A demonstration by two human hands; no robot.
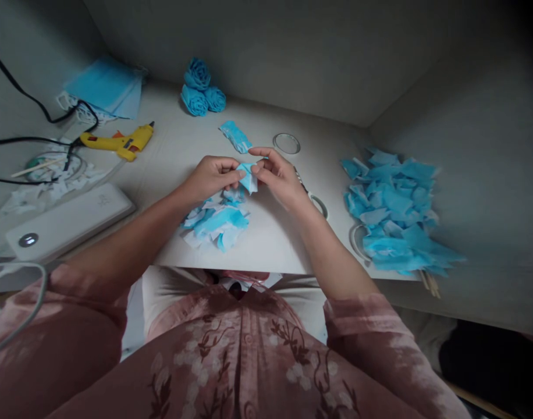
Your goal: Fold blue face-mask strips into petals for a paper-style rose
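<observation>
My left hand point(213, 174) and my right hand point(279, 174) meet over the middle of the white table point(275, 244). Together they pinch a small folded piece of light blue fabric point(249, 176) between fingertips and thumbs. Just below the hands lies a loose heap of blue and white fabric scraps point(216, 222). A separate blue strip point(235, 137) lies on the table just beyond the hands.
Three blue fabric roses point(201, 87) stand at the back. A yellow glue gun point(120, 141) with a black cord lies at the left, near folded blue sheets point(107, 87). A large pile of blue pieces point(395, 209) fills the right. Scissors point(316, 201) and a ring point(286, 143) lie near my right hand.
</observation>
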